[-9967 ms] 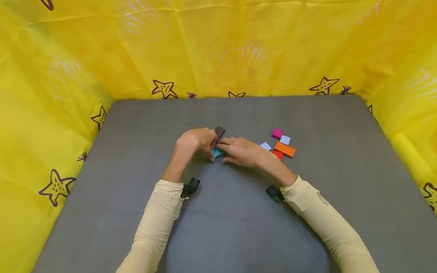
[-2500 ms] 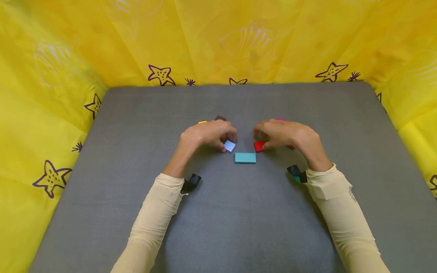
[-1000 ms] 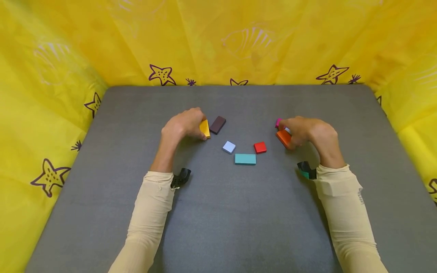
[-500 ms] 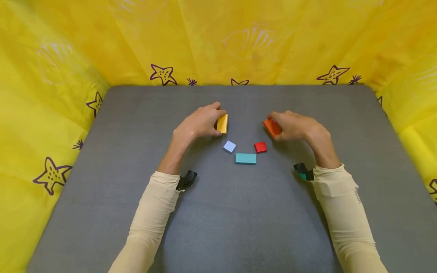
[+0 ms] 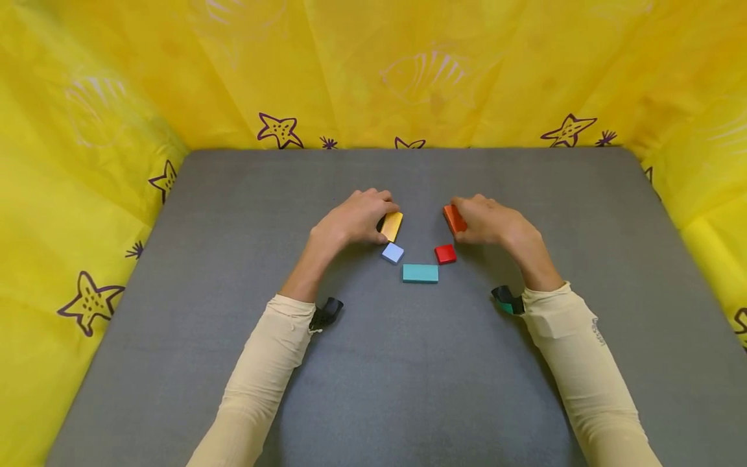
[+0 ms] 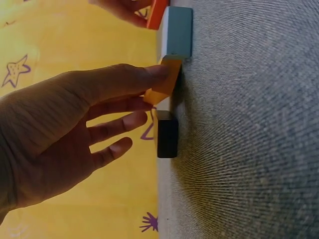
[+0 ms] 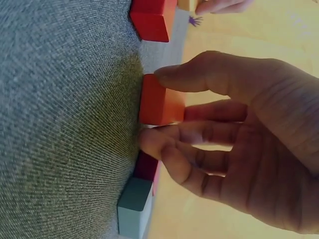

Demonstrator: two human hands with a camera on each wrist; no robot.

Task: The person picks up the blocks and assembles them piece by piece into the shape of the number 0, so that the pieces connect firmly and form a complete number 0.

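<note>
My left hand (image 5: pixel 355 218) pinches a yellow block (image 5: pixel 392 226) between thumb and fingers, just behind a small light-blue block (image 5: pixel 393 253). In the left wrist view the yellow block (image 6: pixel 167 87) tilts against the light-blue block (image 6: pixel 179 32). Across from it, my right hand (image 5: pixel 489 220) pinches an orange block (image 5: pixel 454 219) behind a small red block (image 5: pixel 445 253). The right wrist view shows the thumb on the near side of the orange block (image 7: pixel 153 102). In front, a teal block (image 5: pixel 420 274) lies flat between the light-blue and red ones.
A dark block (image 6: pixel 167 134) stands by my left fingers, mostly hidden in the head view. Beyond my right fingers are a magenta block (image 7: pixel 146 167) and another light-blue block (image 7: pixel 133 206). Yellow patterned cloth (image 5: pixel 373 78) walls the grey table (image 5: pixel 408 389).
The left hand has gripped the yellow block and carried it right; the right hand has carried the orange block left. Earlier, the teal, red and light-blue blocks were brought to the middle.
</note>
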